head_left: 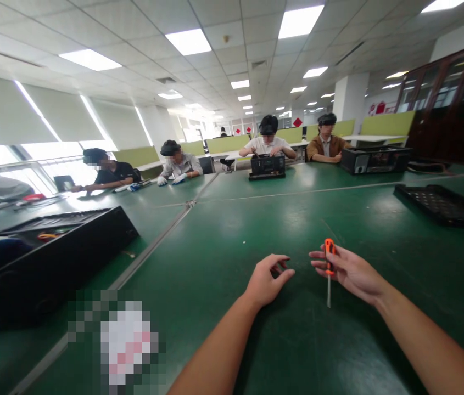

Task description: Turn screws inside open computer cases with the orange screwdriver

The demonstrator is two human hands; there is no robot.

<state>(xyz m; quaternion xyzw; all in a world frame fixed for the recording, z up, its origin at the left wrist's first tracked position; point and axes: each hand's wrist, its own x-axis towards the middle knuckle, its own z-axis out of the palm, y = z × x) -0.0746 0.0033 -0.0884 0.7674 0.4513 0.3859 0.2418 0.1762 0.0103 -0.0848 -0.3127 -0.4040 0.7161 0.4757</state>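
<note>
My right hand [349, 271] grips a small screwdriver [329, 262] with an orange handle, its metal shaft pointing down at the green table [223, 258]. My left hand [268, 280] rests on the table just left of it, fingers curled with thumb and forefinger pinched together; whether anything small lies between them I cannot make out. The two hands are about a hand's width apart.
A black open computer case [50, 247] lies at the left. A black perforated panel [441, 206] lies at the right. Across the table several people work at other black cases [267, 165] [374, 159]. A blurred patch [120, 340] sits near the front edge.
</note>
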